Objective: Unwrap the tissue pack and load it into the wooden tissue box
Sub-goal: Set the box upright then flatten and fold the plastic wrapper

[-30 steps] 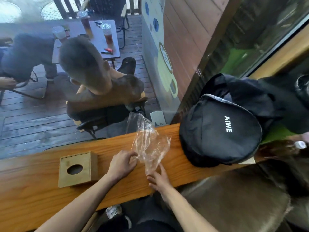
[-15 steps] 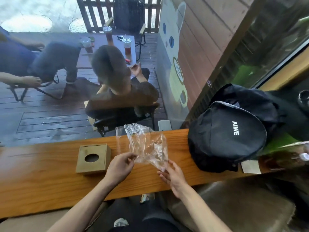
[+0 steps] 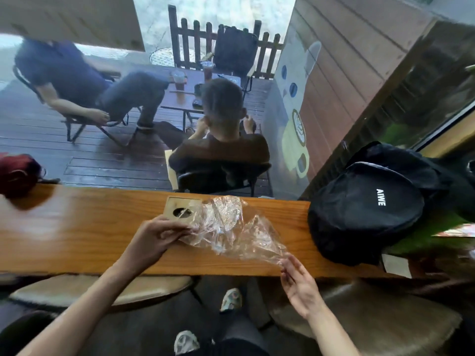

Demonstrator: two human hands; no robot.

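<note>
Together we hold the clear wrap (image 3: 231, 229) stretched over the counter (image 3: 77, 227): our left hand (image 3: 156, 236) pinches its left end just near the wooden box (image 3: 180, 210), our right hand (image 3: 299, 281) nips the right corner at the near edge, palm turned up. Part of the wrap overlaps the box, which sits toward the far edge; tissue seems to show in its oval slot. At the right lies a black bag (image 3: 365, 209).

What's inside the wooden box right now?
The wooden box shows only a dark oval opening; no tissue pokes out. Clear plastic wrap overlaps its right edge, and the inside is hidden.
</note>
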